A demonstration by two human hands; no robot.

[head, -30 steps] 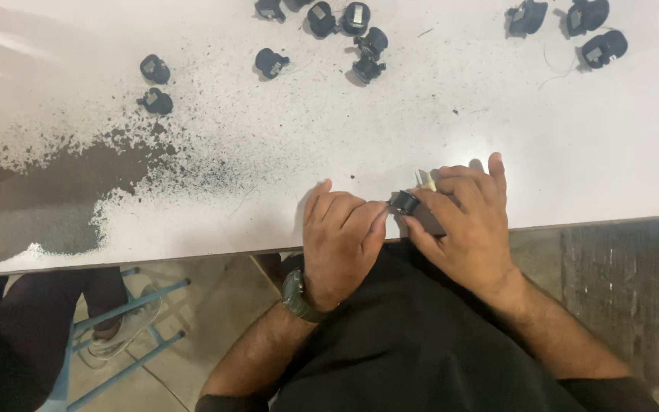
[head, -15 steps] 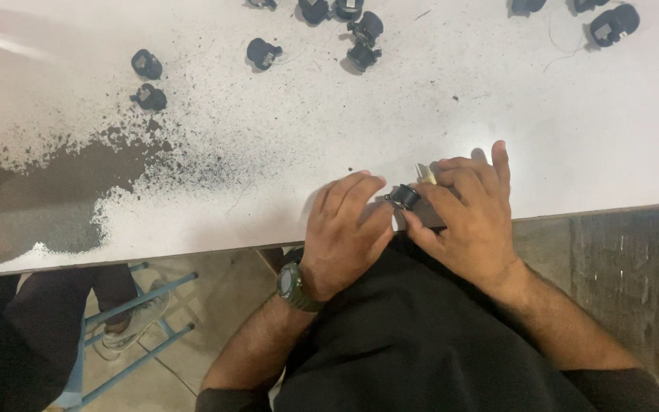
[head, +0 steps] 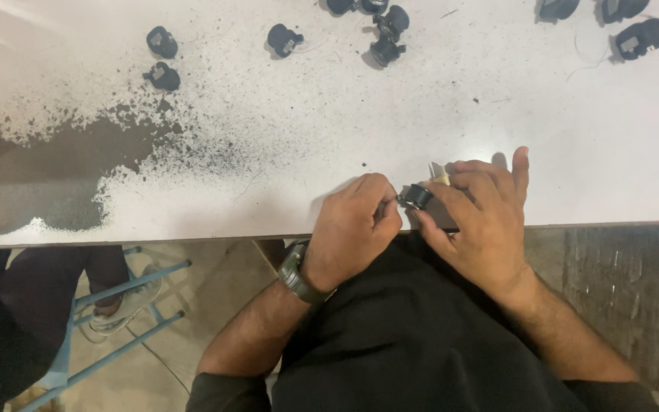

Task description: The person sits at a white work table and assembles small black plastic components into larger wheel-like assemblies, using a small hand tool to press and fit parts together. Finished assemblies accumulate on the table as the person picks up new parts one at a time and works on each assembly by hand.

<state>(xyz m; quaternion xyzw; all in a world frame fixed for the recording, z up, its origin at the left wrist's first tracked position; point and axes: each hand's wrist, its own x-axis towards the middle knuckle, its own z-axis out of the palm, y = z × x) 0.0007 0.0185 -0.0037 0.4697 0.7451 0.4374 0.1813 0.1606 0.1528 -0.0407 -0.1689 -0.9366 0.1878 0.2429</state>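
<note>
While gripped, small black part (head: 419, 196) between hands (head: 421, 221).

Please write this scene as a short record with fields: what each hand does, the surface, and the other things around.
left hand: left hand pinches the near end of a small black part at the table edge
right hand: right hand holds the same part from the other side, fingers curled over it
surface: white table, its coating worn to a dark patch on the left
far side: loose black parts scattered in small groups
wrist: dark watch on the left wrist
below: blue stool frame
</note>
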